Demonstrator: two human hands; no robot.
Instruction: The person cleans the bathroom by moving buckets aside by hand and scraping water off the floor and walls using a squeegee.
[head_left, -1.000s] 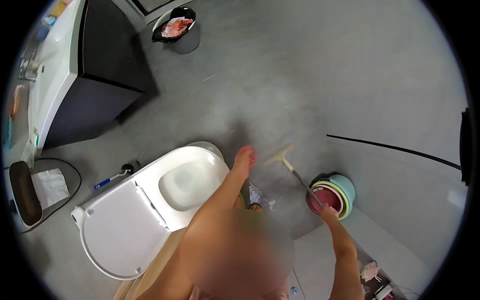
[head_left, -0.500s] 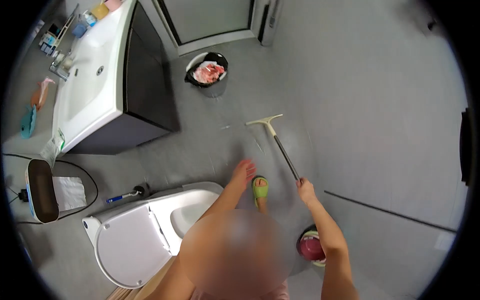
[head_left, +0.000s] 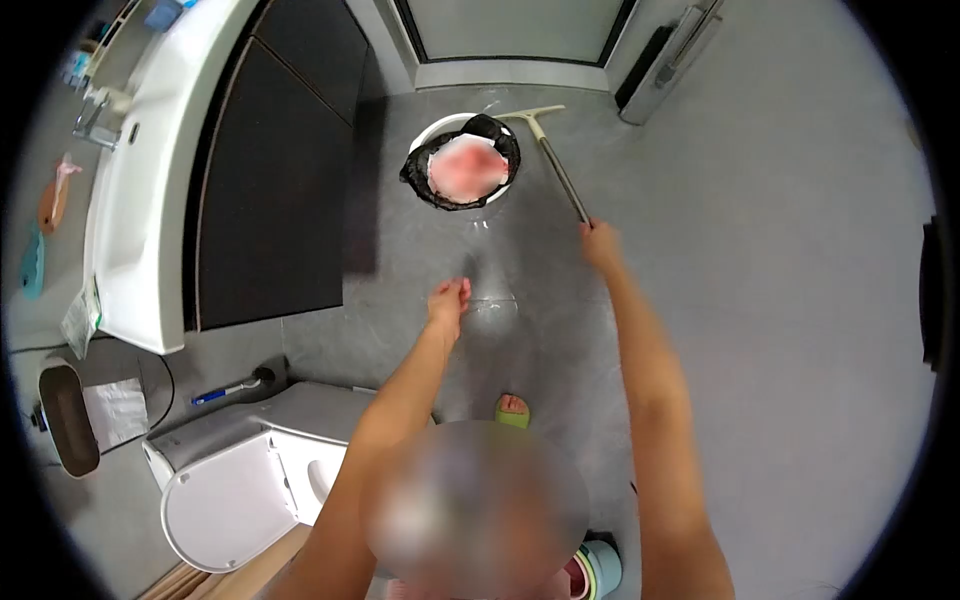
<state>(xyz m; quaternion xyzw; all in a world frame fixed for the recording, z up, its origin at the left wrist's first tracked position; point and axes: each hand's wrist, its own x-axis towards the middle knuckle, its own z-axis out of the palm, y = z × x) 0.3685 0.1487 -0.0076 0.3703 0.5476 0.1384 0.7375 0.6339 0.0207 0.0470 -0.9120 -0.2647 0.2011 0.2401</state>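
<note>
A floor squeegee [head_left: 563,178] with a pale T-shaped head and a metallic pole extends away from me. My right hand [head_left: 600,246] is wrapped round the near end of its pole. The squeegee's head rests on the wet grey floor [head_left: 490,250], just right of the trash bin's far rim. That white-rimmed trash bin [head_left: 410,160] has a black liner and holds red-and-white crumpled waste. My left hand [head_left: 449,303] hangs over the floor below the bin, fingers loosely bent, with nothing visible in it.
A dark vanity cabinet [head_left: 270,180] with a white sink [head_left: 150,200] stands at left. Below it are a toilet [head_left: 225,505] with its lid raised and a blue-handled brush [head_left: 225,390]. Stacked basins [head_left: 600,570] sit at bottom right. A frosted door [head_left: 510,30] is ahead.
My view has moved forward toward the door and the bin. The squeegee's head has gone from open floor to beside the bin. My left hand's fingers, spread before, are more bent.
</note>
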